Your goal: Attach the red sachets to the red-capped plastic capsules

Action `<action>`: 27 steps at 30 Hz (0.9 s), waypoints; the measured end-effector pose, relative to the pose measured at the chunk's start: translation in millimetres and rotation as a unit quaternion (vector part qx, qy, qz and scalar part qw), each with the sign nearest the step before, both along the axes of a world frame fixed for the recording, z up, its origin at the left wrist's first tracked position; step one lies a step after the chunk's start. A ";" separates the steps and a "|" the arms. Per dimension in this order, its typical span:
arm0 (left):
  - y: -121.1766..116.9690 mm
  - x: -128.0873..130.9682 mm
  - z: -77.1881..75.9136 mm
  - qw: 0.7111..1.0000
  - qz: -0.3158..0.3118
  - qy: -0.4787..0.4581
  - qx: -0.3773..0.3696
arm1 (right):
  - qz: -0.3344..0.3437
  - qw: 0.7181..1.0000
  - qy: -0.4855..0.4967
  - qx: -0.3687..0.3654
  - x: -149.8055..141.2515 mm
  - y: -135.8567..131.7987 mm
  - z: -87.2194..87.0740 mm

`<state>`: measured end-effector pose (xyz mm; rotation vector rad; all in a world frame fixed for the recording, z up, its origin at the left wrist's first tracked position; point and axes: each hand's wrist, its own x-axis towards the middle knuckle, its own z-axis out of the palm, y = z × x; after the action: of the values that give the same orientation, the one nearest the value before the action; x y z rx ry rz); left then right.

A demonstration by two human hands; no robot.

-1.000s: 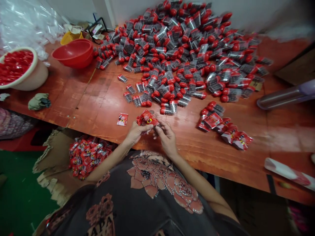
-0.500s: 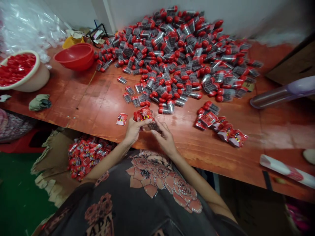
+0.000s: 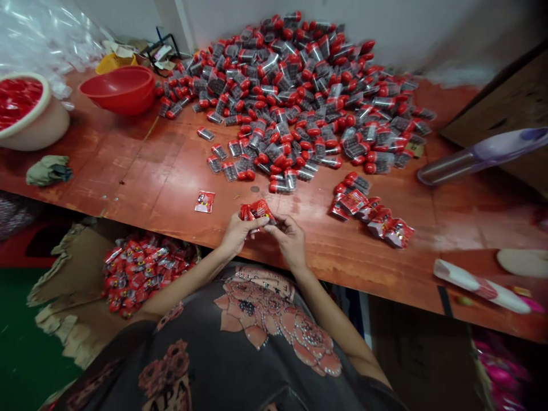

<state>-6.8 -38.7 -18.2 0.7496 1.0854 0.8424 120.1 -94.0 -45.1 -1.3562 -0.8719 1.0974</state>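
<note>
My left hand (image 3: 237, 231) and my right hand (image 3: 290, 237) meet at the near edge of the red-brown table (image 3: 141, 165). Both pinch one red printed packet (image 3: 256, 210) between their fingertips, just above the tabletop. A single flat red packet (image 3: 204, 201) lies to the left of my hands. A short row of finished red packets (image 3: 371, 216) lies to the right. Behind them spreads a big heap of small clear tubes with red caps (image 3: 295, 91).
A red bowl (image 3: 117, 88) and a cream bowl of red caps (image 3: 29, 114) stand at the far left, with a crumpled cloth (image 3: 48, 170) near them. A cardboard box of red packets (image 3: 141, 268) sits below the table edge. A purple-ended tube (image 3: 479, 157) lies at the right.
The camera view has shifted slightly. My hands stay together on the packet; the right hand has closed in on its right end.
</note>
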 end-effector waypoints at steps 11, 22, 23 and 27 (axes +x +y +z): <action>5.7 -17.9 -9.3 0.979 0.069 -0.139 -0.134 | -0.043 0.953 -0.296 -0.044 51.5 -15.7 -10.4; 8.3 2.3 -11.5 0.980 0.101 -0.161 -0.065 | 0.078 0.956 -0.272 0.078 5.8 28.6 2.0; 10.3 2.1 -12.0 0.979 0.108 -0.163 -0.064 | 0.090 0.947 -0.298 0.079 8.1 32.1 3.2; 19.3 0.1 -13.3 0.973 0.156 -0.152 -0.076 | 0.116 0.911 -0.391 0.059 30.0 59.8 8.6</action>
<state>-6.7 -19.3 -31.6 0.3092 0.9892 1.0877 150.0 -34.2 -36.5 -1.6361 -1.6891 0.6276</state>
